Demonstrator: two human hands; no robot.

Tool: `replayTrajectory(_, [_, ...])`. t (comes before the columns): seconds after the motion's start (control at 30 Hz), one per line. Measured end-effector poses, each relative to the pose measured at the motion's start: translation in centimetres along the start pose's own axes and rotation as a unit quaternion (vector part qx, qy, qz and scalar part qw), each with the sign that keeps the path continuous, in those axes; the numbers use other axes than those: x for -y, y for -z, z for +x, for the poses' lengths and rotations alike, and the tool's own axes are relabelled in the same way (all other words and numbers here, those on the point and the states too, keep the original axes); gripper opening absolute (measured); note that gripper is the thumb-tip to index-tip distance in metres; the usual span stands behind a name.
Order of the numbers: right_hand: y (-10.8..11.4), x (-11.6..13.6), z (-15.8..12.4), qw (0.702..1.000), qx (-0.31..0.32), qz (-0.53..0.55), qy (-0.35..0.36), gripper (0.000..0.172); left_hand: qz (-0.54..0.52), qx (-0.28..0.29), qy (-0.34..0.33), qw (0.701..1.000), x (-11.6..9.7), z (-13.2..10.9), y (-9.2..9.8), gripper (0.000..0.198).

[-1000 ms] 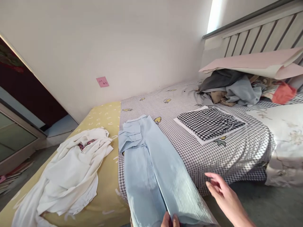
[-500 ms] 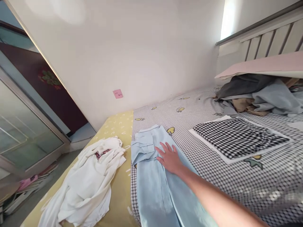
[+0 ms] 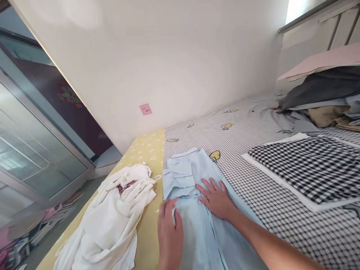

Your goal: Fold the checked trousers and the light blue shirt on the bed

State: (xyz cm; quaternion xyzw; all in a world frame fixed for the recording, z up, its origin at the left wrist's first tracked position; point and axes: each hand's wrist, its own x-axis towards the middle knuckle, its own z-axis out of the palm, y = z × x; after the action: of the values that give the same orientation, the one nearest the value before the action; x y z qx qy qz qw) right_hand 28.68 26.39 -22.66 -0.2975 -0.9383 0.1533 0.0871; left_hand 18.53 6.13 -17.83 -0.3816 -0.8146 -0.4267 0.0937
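Note:
A light blue shirt (image 3: 194, 228) lies lengthwise along the bed, with what looks like a buttoned cuff (image 3: 180, 174) folded over near its far end. My right hand (image 3: 216, 198) rests flat on the cloth, just right of the folded part, fingers spread. Over the shirt's left edge, my left hand (image 3: 170, 228) is in view with its fingers slightly bent and the thumb apart; nothing shows in it. Whether its fingertips touch the fabric I cannot tell. Left of it, a crumpled white garment (image 3: 107, 221) lies on the yellow bedding.
A black-and-white checked cloth (image 3: 309, 165) lies folded on a white piece at the right. Behind it are piled dark and grey clothes (image 3: 323, 90) under a pink board (image 3: 323, 62). The wall (image 3: 197, 56) bounds the bed's far side; items lie on the floor (image 3: 92, 191) at left.
My left hand has come into view at the shirt's left edge. My right hand stays flat on the shirt. The view has turned slightly left.

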Motion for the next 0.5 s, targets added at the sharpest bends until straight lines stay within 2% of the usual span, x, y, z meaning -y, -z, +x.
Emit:
replayTrajectory(0.03, [0.0,0.0,0.0,1.000,0.002,0.002,-0.001,0.061,0.069,-0.001,-0.058,0.996,-0.1,2.3,-0.7,0.042])
replayTrajectory(0.1, [0.0,0.0,-0.1,1.000,0.004,0.010,-0.001,0.062,0.178,0.036,-0.139,0.974,-0.5,6.0,-2.7,0.051])
replayTrajectory(0.17, [-0.2,-0.2,-0.2,1.000,-0.001,0.022,0.002,0.063,0.233,0.106,-0.160,0.953,-0.9,8.6,-4.9,0.062])
replayTrajectory(0.2, [-0.2,-0.2,-0.2,1.000,-0.006,0.030,0.005,0.064,0.238,0.147,-0.145,0.949,-1.1,9.5,-6.0,0.068])
replayTrajectory(0.27, [-0.4,-0.4,-0.2,0.999,-0.017,0.043,0.010,0.065,0.190,0.208,-0.062,0.958,-0.8,10.8,-7.9,0.083])
replayTrajectory(0.37, [-0.5,-0.6,-0.1,0.998,-0.026,0.061,0.014,0.068,0.078,0.218,0.081,0.969,1.0,12.0,-9.8,0.091])
replayTrajectory(0.43, [-0.5,-0.7,0.0,0.997,-0.030,0.072,0.016,0.069,0.031,0.190,0.129,0.973,2.8,12.7,-10.3,0.074])
replayTrajectory(0.5, [-0.4,-0.7,0.0,0.996,-0.030,0.080,0.015,0.069,-0.015,0.149,0.156,0.976,4.6,13.6,-10.0,0.046])
